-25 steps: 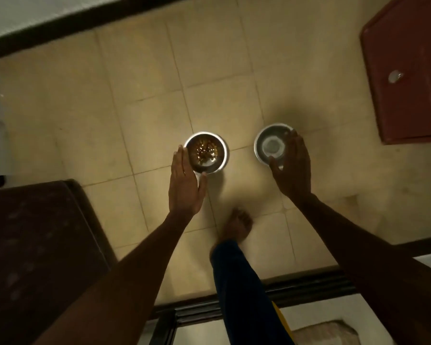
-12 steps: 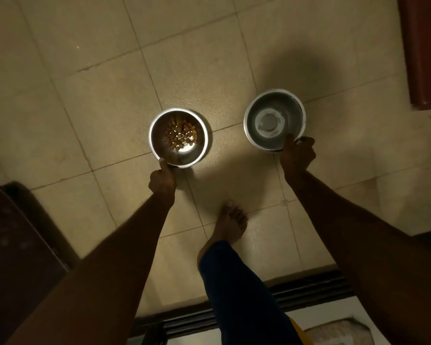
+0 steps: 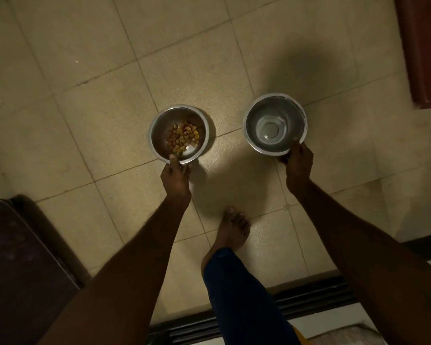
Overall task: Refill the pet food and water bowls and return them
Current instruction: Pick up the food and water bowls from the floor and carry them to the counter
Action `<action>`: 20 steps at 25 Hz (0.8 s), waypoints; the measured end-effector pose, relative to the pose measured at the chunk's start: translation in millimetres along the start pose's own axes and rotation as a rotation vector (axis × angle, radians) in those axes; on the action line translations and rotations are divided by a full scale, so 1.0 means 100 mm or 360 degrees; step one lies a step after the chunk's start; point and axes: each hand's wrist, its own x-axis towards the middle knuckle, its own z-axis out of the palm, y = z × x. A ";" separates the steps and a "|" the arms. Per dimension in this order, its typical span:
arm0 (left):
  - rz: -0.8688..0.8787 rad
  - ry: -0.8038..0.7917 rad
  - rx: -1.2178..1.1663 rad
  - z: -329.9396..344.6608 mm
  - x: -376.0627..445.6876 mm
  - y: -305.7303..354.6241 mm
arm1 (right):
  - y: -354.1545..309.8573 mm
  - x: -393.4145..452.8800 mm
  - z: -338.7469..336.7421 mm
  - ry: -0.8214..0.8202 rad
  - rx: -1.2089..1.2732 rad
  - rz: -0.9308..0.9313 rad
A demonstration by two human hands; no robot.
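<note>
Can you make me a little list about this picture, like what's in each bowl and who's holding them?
place: tiled floor, seen from above
food bowl: shiny metal, a small pile of brown and yellow kibble inside
water bowl: shiny metal, a little clear water at the bottom
left hand: pinching the near rim of the food bowl, thumb inside
right hand: gripping the near rim of the water bowl
bare foot: on the floor between the arms, blue trouser leg above it
red cabinet: at the far right edge

Silver bowls (image 3: 275,127); orange-brown kibble (image 3: 183,138); beige floor tiles (image 3: 85,70); blue trouser leg (image 3: 241,295).
</note>
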 end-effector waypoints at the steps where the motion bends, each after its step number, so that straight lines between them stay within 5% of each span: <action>1: 0.0013 0.0027 -0.0040 0.03 -0.05 0.08 | -0.08 -0.07 -0.02 0.0014 0.0037 -0.0019; 9: 0.0200 0.0072 -0.0311 0.07 -1.45 1.73 | -1.85 -1.45 -0.34 0.0097 0.0123 -0.0518; 20: 0.0550 -0.0060 -0.0399 -0.34 -4.70 4.67 | -5.07 -4.43 -0.96 0.0057 0.0641 -0.0867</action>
